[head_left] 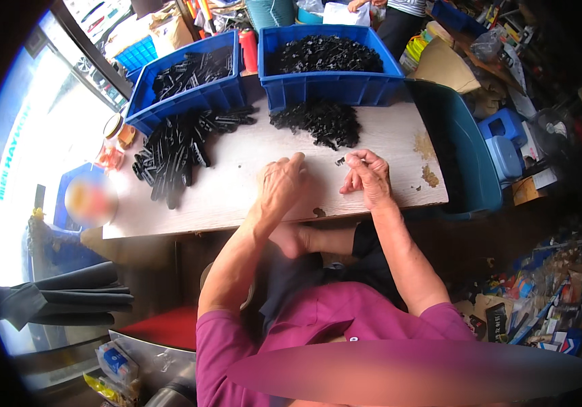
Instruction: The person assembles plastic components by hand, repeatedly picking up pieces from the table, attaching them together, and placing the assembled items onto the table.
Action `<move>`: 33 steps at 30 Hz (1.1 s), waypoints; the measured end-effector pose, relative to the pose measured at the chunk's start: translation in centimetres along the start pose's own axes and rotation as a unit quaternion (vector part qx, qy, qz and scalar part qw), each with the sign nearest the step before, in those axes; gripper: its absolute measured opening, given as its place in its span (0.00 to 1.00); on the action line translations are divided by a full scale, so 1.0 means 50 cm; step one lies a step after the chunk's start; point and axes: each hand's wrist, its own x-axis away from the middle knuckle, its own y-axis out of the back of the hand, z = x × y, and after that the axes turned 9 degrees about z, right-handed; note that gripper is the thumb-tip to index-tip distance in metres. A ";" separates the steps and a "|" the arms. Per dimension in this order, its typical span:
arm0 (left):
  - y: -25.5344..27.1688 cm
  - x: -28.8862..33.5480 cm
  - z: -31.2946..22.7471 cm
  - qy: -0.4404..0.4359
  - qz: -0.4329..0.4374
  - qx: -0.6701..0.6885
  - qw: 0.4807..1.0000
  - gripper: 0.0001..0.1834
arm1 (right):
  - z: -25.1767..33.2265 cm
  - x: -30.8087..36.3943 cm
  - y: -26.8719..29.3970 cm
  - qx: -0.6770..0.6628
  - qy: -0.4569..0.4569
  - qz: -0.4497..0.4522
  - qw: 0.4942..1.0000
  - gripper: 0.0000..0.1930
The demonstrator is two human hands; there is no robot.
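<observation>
My right hand is over the middle right of the table, thumb and forefinger pinched on a small black plastic piece. The other fingers of that hand curl inward. To its left, my left hand is low over the tabletop, back upward, with its fingers bent and drawn together. Whatever those fingers may hold is hidden beneath the hand. Just beyond both hands lies a heap of small black plastic pieces. Further left, long narrow black plastic parts are piled on the table.
Along the back stand two blue bins, one with long black parts and one with small black pieces. A large teal tub adjoins the right edge of the pale table. Another person is at the far side.
</observation>
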 end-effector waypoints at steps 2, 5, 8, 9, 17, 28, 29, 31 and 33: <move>0.000 0.001 -0.009 -0.004 0.012 0.010 1.000 0.11 | 0.002 0.002 0.000 0.002 0.002 -0.006 1.000 0.09; -0.011 0.009 -0.008 -0.002 -0.018 0.016 1.000 0.11 | 0.000 0.003 0.003 -0.004 0.003 -0.004 1.000 0.09; -0.038 0.015 0.025 0.000 -0.024 0.007 1.000 0.11 | -0.003 0.001 -0.004 0.001 0.010 0.006 1.000 0.09; -0.028 0.016 0.015 -0.004 -0.023 0.009 1.000 0.11 | -0.002 0.002 0.000 0.003 0.010 0.001 1.000 0.09; -0.014 0.046 -0.002 -0.013 -0.099 -0.018 0.995 0.14 | 0.000 0.009 0.001 0.009 0.030 -0.006 1.000 0.10; -0.078 0.036 -0.138 0.089 -0.054 0.673 0.732 0.16 | 0.000 0.026 -0.009 -0.065 0.073 -0.022 0.995 0.08; -0.076 0.036 -0.146 0.086 -0.055 0.701 0.706 0.15 | -0.001 0.026 -0.010 -0.065 0.080 -0.022 0.994 0.07; -0.069 0.032 -0.152 0.090 -0.031 0.730 0.677 0.15 | -0.003 0.032 -0.006 -0.050 0.062 -0.014 0.997 0.07; -0.076 0.027 -0.147 0.091 -0.023 0.724 0.684 0.14 | -0.008 0.025 -0.007 -0.068 0.063 -0.004 0.996 0.06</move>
